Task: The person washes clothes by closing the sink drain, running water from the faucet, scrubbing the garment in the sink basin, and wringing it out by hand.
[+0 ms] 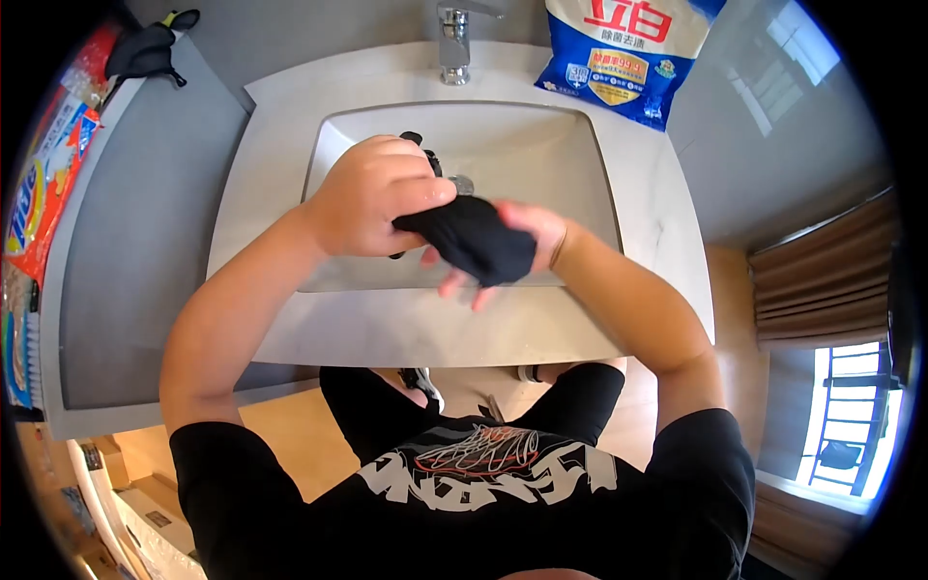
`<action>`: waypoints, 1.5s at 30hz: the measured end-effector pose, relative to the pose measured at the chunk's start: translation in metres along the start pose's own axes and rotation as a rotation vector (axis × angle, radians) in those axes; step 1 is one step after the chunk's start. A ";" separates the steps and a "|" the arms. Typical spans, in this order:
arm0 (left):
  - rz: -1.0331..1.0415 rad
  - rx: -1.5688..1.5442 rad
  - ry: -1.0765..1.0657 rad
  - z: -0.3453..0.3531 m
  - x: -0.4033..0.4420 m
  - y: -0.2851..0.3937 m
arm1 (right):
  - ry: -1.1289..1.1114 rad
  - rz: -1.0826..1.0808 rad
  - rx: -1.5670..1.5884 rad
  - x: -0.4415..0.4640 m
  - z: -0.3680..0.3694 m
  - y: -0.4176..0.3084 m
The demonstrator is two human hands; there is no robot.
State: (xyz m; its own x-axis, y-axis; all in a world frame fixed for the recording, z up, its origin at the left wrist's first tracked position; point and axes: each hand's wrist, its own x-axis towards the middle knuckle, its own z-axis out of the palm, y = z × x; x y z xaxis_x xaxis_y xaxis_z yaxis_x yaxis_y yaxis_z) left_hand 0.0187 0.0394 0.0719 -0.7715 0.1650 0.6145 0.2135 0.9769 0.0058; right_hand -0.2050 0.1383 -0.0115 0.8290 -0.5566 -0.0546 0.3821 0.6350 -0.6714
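Note:
Over the white sink basin (541, 164), my left hand (372, 198) is closed on one end of a black cloth item (478, 237). Parts of black material also stick out above and below that fist. My right hand (527, 232) is behind the wider end of the cloth, partly hidden by it, with some blurred fingers showing below. Whether the right fingers grip the cloth cannot be made out. The drain (463, 184) shows just above the cloth.
A chrome faucet (454, 43) stands behind the basin. On the counter (464, 329), a blue and white detergent bag (623, 58) sits at the back right. A grey ledge (145, 222) at left holds an orange packet (53, 184) and a black item (150, 48).

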 end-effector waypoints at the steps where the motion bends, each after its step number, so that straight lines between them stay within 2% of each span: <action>1: 0.012 0.029 -0.026 -0.003 0.001 0.000 | 0.009 0.069 -0.185 0.002 0.013 -0.005; 2: 0.023 0.056 -0.053 -0.006 0.002 0.000 | 0.017 0.138 -0.369 0.004 0.027 -0.013; 4: -0.021 0.121 -0.131 -0.008 0.002 0.002 | 0.218 0.300 -0.561 0.008 0.037 -0.018; 6: -0.115 0.195 -0.232 -0.007 0.000 0.005 | 0.484 0.370 -0.927 0.011 0.051 -0.027; 8: -0.390 0.117 -0.279 0.007 0.002 0.006 | 0.816 0.342 -1.479 0.012 0.066 -0.044; 10: -0.732 -0.027 -0.364 0.019 0.008 0.004 | 0.926 0.101 -1.800 0.012 0.051 -0.050; 11: -0.834 -0.147 -0.333 0.022 0.014 0.001 | 0.972 -0.032 -1.956 0.012 0.044 -0.054; 14: -1.042 -0.511 -0.319 0.015 0.025 -0.006 | 0.993 -0.190 -2.067 0.020 0.039 -0.070; 15: -1.005 -0.571 -0.292 0.020 0.021 -0.009 | 0.977 -0.238 -2.082 0.020 0.036 -0.069; 18: -1.113 -0.784 -0.375 0.030 0.014 -0.009 | 0.931 -0.403 -2.118 0.019 0.019 -0.058; 22: -1.148 -1.095 -0.363 0.056 -0.003 -0.014 | 0.860 -0.613 -2.160 0.023 -0.012 -0.049; 26: -1.234 -1.499 -0.213 0.074 -0.011 -0.010 | 0.814 -0.732 -2.172 0.026 -0.028 -0.049; 31: -1.159 -1.621 -0.226 0.072 -0.010 -0.013 | 0.779 -0.811 -2.161 0.028 -0.031 -0.055; 34: -1.090 -1.706 -0.115 0.074 -0.012 -0.013 | 0.748 -0.867 -2.202 0.025 -0.025 -0.065; 35: -1.130 -1.924 0.149 0.078 -0.012 -0.005 | 0.730 -0.886 -2.225 0.024 -0.023 -0.068; 38: -1.189 -1.789 0.115 0.067 -0.002 -0.011 | 0.826 -0.860 -2.192 0.026 -0.018 -0.076; 39: -1.205 -1.770 0.161 0.064 0.001 -0.009 | 0.827 -0.885 -2.125 0.027 -0.015 -0.076; 42: -0.971 -1.800 0.114 0.055 0.003 -0.016 | 0.858 -1.000 -1.891 0.029 -0.012 -0.079; 44: -0.913 -1.854 0.206 0.055 0.004 -0.015 | 0.899 -1.131 -1.665 0.032 -0.016 -0.074; 45: -0.880 -1.876 0.250 0.054 0.007 -0.015 | 0.839 -1.076 -1.370 0.034 -0.024 -0.071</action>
State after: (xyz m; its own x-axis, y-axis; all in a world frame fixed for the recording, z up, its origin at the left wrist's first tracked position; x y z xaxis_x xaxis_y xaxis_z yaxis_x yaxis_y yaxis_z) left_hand -0.0222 0.0332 0.0337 -0.9396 -0.3350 0.0704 0.2540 -0.5442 0.7996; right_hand -0.2138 0.0613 0.0169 -0.0354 -0.7073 0.7060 -0.3559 -0.6512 -0.6702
